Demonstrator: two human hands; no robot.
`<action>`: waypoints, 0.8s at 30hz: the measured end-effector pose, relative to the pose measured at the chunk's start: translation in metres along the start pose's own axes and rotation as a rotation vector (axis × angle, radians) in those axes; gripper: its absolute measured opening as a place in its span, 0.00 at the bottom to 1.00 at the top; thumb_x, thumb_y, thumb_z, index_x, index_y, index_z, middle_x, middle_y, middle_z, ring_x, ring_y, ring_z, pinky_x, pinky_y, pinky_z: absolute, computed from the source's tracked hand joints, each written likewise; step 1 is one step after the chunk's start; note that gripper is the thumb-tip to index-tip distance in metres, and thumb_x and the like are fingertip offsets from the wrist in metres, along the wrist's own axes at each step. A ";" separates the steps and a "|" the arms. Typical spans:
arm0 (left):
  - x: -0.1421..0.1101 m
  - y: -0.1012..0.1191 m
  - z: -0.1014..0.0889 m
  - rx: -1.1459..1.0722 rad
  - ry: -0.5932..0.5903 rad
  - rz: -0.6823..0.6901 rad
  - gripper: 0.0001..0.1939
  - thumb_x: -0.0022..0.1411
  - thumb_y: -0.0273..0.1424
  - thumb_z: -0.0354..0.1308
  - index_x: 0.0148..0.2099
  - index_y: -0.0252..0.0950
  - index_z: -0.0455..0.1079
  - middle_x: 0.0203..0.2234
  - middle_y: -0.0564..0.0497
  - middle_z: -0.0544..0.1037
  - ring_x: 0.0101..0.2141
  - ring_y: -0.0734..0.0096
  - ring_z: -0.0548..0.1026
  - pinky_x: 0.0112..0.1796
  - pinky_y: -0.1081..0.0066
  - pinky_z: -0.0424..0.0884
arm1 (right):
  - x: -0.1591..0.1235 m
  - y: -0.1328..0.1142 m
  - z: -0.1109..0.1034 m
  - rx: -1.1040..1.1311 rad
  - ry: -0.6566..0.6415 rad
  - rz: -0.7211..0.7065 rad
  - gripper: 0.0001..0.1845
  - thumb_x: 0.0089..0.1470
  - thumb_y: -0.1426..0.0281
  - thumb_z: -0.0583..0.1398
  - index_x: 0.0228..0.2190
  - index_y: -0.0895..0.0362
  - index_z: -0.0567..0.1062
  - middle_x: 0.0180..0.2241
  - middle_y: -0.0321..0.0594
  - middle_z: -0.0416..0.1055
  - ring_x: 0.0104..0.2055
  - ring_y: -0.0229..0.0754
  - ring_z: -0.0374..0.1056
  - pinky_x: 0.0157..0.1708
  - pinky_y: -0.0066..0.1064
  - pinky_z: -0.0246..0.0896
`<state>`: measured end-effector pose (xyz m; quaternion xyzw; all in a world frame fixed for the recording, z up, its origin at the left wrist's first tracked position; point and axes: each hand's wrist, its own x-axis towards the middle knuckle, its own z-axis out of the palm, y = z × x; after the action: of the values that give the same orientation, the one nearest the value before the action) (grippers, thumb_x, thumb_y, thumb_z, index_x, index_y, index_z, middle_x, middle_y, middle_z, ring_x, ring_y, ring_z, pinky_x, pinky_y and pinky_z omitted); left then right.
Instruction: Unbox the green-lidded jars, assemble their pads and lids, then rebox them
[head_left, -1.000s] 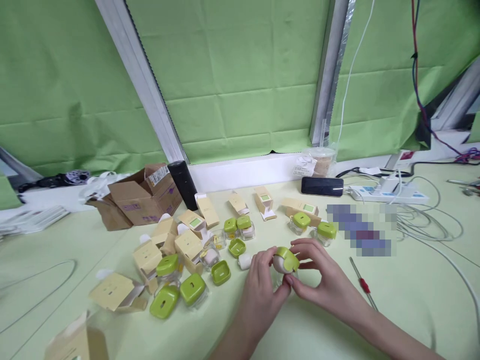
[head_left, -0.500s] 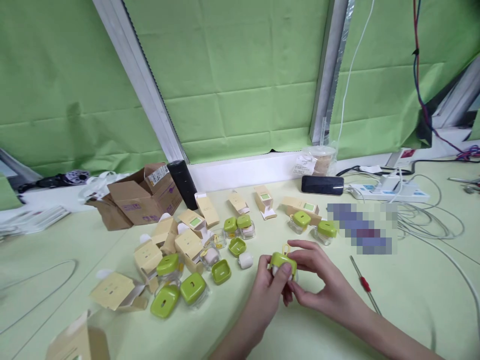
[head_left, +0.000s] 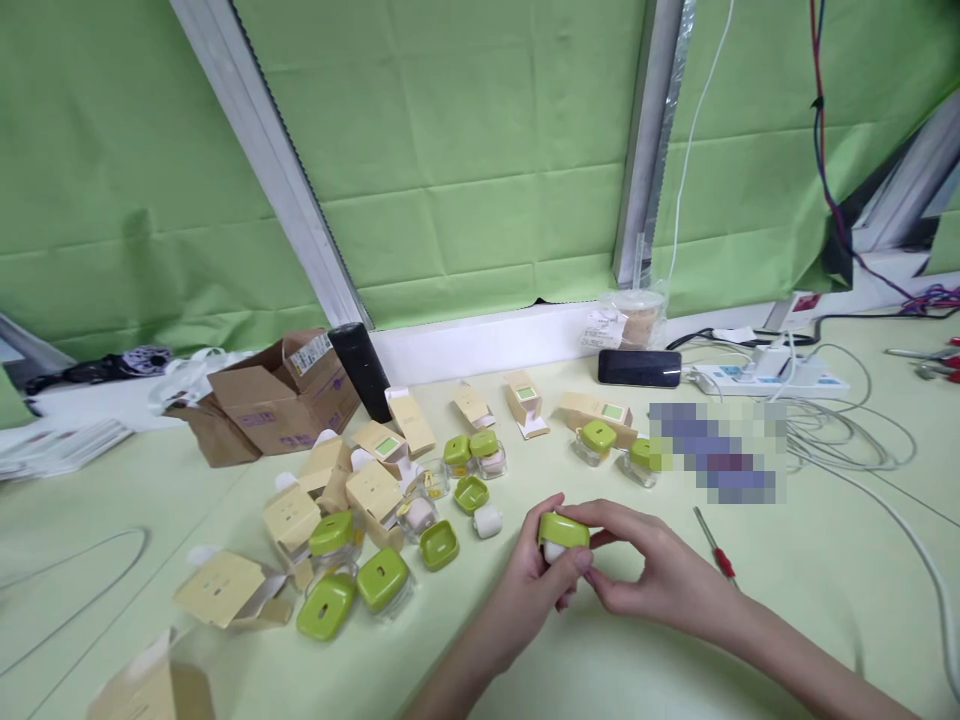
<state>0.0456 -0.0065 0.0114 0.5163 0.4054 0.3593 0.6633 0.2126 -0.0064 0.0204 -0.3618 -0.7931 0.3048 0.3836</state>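
Note:
My left hand (head_left: 536, 585) is closed round a small green-capped container (head_left: 562, 530), thumb across its front. A white part shows below the green cap. Fingertips of my right hand (head_left: 637, 550) pinch the same container from its right side. The container's underside is hidden by my fingers. To the left on the table lie an upturned green cap (head_left: 439, 545), another green cap (head_left: 471, 494) and a loose white roll (head_left: 487, 520). A clear container with a green cap (head_left: 385, 582) stands farther left.
Opened small cartons (head_left: 375, 492) lie among green-capped containers at left. A brown cardboard box (head_left: 281, 400) and a black cylinder (head_left: 358, 370) stand behind. Right are a red-handled screwdriver (head_left: 724, 562), a phone (head_left: 639, 368), a power strip (head_left: 795, 380) and loose cables (head_left: 855, 435).
The yellow loop that stuck up above the held container no longer shows. My right fingers have come down closer against the container, and the camera view has shifted slightly.

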 end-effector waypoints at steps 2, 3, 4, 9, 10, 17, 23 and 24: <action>-0.001 -0.001 0.001 -0.009 -0.012 0.002 0.38 0.55 0.42 0.59 0.60 0.32 0.47 0.24 0.59 0.63 0.21 0.80 0.60 0.24 0.75 0.58 | 0.000 -0.002 0.000 0.013 -0.011 0.015 0.29 0.43 0.83 0.55 0.48 0.53 0.67 0.44 0.39 0.72 0.41 0.40 0.71 0.41 0.33 0.71; -0.001 -0.002 0.002 -0.012 -0.014 0.003 0.38 0.55 0.42 0.59 0.61 0.32 0.47 0.24 0.59 0.64 0.21 0.80 0.60 0.24 0.75 0.58 | -0.001 -0.002 0.001 0.011 -0.010 0.020 0.29 0.42 0.83 0.55 0.48 0.53 0.67 0.44 0.39 0.72 0.41 0.40 0.71 0.41 0.33 0.70; -0.001 -0.003 0.003 -0.015 -0.014 0.007 0.39 0.54 0.42 0.60 0.61 0.32 0.46 0.24 0.59 0.64 0.21 0.80 0.60 0.24 0.75 0.58 | -0.001 -0.003 0.001 0.005 -0.004 0.024 0.30 0.41 0.84 0.54 0.48 0.53 0.67 0.44 0.39 0.72 0.40 0.40 0.71 0.41 0.33 0.70; 0.000 -0.009 0.010 -0.052 0.026 0.048 0.39 0.53 0.40 0.60 0.60 0.34 0.46 0.24 0.58 0.65 0.20 0.80 0.58 0.23 0.76 0.56 | -0.002 -0.004 0.005 -0.055 0.022 0.020 0.28 0.41 0.83 0.54 0.46 0.54 0.67 0.43 0.40 0.73 0.41 0.43 0.72 0.41 0.34 0.69; 0.000 -0.011 0.012 -0.059 0.047 0.056 0.37 0.53 0.38 0.60 0.59 0.34 0.48 0.23 0.58 0.66 0.20 0.80 0.58 0.22 0.76 0.55 | -0.002 -0.005 0.005 -0.067 0.020 0.012 0.28 0.41 0.82 0.54 0.46 0.54 0.67 0.44 0.41 0.73 0.42 0.44 0.72 0.41 0.35 0.69; -0.001 -0.017 0.015 -0.057 0.196 0.118 0.31 0.51 0.33 0.60 0.57 0.37 0.59 0.24 0.54 0.70 0.22 0.75 0.65 0.24 0.75 0.61 | -0.001 -0.007 0.006 -0.108 -0.005 -0.015 0.27 0.43 0.82 0.54 0.47 0.53 0.65 0.45 0.43 0.73 0.45 0.45 0.71 0.41 0.34 0.68; -0.001 -0.019 0.014 -0.059 0.204 0.159 0.31 0.51 0.34 0.61 0.57 0.36 0.62 0.27 0.51 0.73 0.28 0.67 0.71 0.29 0.72 0.67 | 0.000 -0.006 0.003 -0.052 -0.043 -0.008 0.27 0.44 0.83 0.53 0.46 0.53 0.67 0.45 0.41 0.73 0.44 0.44 0.71 0.42 0.33 0.67; -0.001 -0.019 0.014 -0.051 0.201 0.168 0.30 0.51 0.34 0.61 0.57 0.36 0.62 0.28 0.50 0.74 0.30 0.66 0.72 0.30 0.71 0.68 | 0.000 -0.006 0.002 -0.042 -0.048 -0.003 0.27 0.44 0.83 0.53 0.46 0.53 0.67 0.44 0.40 0.73 0.43 0.44 0.71 0.42 0.33 0.67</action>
<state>0.0594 -0.0169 -0.0047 0.4931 0.4159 0.4736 0.5997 0.2089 -0.0102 0.0242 -0.3610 -0.8090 0.2960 0.3572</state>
